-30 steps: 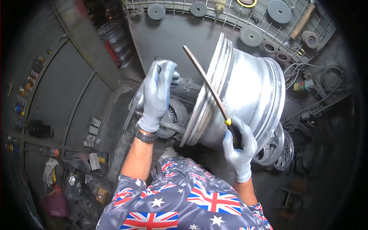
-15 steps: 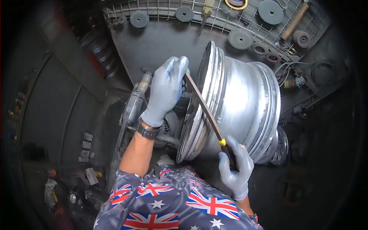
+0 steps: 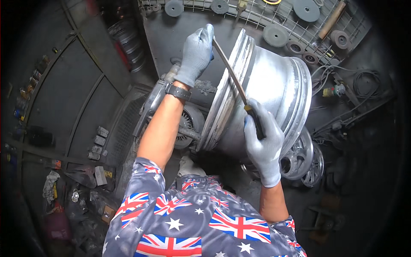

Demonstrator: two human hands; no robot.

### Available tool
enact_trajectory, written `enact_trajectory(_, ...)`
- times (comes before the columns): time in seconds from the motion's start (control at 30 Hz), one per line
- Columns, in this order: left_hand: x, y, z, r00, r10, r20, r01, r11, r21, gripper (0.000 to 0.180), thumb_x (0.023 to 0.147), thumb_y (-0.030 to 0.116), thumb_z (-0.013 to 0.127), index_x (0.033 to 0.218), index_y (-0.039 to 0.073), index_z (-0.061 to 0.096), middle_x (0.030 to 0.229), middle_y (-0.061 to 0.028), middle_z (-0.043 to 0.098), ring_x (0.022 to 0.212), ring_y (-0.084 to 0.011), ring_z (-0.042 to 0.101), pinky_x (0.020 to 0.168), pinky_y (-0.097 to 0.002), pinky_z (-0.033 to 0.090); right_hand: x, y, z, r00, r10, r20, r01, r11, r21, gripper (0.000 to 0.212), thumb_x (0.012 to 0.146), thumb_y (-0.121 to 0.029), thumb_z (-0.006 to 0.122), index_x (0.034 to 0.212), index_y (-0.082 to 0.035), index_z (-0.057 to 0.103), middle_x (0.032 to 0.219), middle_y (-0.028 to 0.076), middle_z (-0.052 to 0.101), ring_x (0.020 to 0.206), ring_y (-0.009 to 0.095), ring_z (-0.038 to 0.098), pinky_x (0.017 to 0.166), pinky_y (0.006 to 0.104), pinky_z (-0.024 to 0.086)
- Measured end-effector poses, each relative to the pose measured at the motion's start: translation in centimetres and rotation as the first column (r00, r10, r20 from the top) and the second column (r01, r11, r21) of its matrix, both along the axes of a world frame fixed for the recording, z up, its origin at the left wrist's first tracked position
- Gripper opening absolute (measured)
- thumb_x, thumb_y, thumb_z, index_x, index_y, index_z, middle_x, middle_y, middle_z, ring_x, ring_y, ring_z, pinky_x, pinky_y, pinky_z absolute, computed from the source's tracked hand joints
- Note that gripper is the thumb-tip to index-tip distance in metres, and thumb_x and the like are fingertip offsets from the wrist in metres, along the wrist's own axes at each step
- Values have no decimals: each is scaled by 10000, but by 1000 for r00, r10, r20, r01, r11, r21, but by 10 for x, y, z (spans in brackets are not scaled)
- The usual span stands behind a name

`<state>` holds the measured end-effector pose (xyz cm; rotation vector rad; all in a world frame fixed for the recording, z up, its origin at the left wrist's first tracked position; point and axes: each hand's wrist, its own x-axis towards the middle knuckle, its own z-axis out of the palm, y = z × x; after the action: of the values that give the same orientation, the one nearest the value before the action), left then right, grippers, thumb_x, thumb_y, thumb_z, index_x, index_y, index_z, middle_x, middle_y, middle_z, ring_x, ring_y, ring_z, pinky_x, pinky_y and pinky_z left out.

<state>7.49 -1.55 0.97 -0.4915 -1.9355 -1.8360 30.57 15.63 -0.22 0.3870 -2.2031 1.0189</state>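
Both gloved hands clamp the file (image 3: 233, 73), left hand (image 3: 196, 53) at the tip, right hand (image 3: 262, 141) on the handle (fingers wrapped tight), and a slip off the wheel rim (image 3: 231, 85) could skin knuckles.

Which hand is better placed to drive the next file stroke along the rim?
Probably the right hand: it grips the file by its handle, close to the body. The left hand only steadies the far tip against the rim, so it guides rather than pushes.

small grey boxes (image 3: 99, 141) on the left floor, dark carton with yellow label (image 3: 102, 175) below them
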Motion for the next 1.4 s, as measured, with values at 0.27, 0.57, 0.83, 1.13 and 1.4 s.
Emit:
enact_trajectory(0.27, 84, 17, -34, 997, -25, -78, 26, 1000, 14, 353, 1144, 295, 508, 943, 27, 616, 785, -36, 590, 754, -69, 583, 651, -267, 455, 66, 18, -40, 995, -85, 52, 78, 989, 123, 400, 808, 77, 699, 1205, 34, 726, 1047, 200, 771, 875, 352, 764, 799, 405, 611)
enact_trajectory(0.57, -21, -7, 11, 994, 68, -86, -58, 992, 110, 425, 1147, 346, 482, 854, 54, 581, 662, 8, 479, 524, -86, 470, 493, -284, 394, -38, -10, 9, 999, -22, -24, 23, 998, 50, 372, 862, 51, 701, 1232, 15, 716, 1078, 179, 768, 970, 322, 766, 829, 381, 603)
enact_trajectory(0.83, 44, 18, -30, 981, -53, -185, 89, 978, 188, 433, 1141, 351, 507, 835, 55, 584, 716, 13, 495, 665, -68, 471, 602, -276, 400, 39, 5, -13, 990, -119, 70, 104, 976, 190, 391, 776, 83, 721, 1163, 31, 738, 1081, 203, 771, 907, 338, 772, 811, 397, 612)
enact_trajectory(1.13, -2, -1, -17, 992, 38, -121, -14, 981, 193, 440, 1129, 401, 522, 814, 100, 583, 640, 32, 466, 541, -58, 473, 491, -269, 378, -9, 0, 1, 1000, -9, -14, 10, 990, 140, 384, 869, 60, 685, 1251, 29, 705, 1122, 211, 758, 972, 349, 761, 862, 393, 595)
enact_trajectory(1.4, 10, 10, -14, 999, 1, -38, 10, 955, 297, 470, 1117, 440, 534, 810, 91, 602, 628, 40, 480, 512, -64, 472, 464, -265, 367, -4, 4, 0, 999, -49, -7, 50, 980, 191, 392, 849, 65, 708, 1240, 25, 710, 1090, 206, 761, 946, 345, 764, 837, 391, 599)
